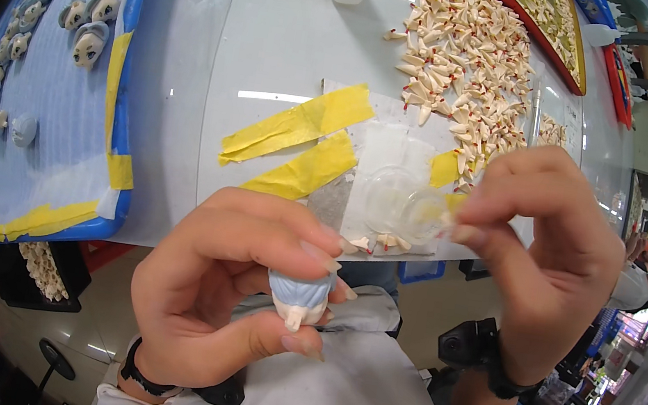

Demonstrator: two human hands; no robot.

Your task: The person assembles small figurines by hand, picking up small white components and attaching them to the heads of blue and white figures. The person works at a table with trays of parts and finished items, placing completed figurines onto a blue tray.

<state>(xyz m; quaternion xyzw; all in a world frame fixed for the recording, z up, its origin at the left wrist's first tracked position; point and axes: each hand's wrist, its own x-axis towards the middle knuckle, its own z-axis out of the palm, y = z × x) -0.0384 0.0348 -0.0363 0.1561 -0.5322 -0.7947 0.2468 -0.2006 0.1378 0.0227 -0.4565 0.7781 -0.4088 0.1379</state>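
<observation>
My left hand [239, 273] is closed around a small doll head [301, 295] with light blue hair, held above my lap near the table's front edge. Its pale neck stub points toward me, and its face is turned away from view. At the right, my right hand [539, 233] pinches a small pale piece [447, 219] between thumb and forefinger; the piece is blurred and partly hidden by the fingertips. Just left of that pinch lie clear round plastic dishes [392, 200]. A few small cream parts with red tips [391, 242] rest at the table edge below them.
Yellow tape strips [302, 123] lie on the table [176, 132]. A blue-rimmed tray [122, 137] at left holds several blue-haired doll heads [91, 44]. Behind my right hand spreads a heap of cream parts [466, 48]; another tray [572, 72] stands at the far right.
</observation>
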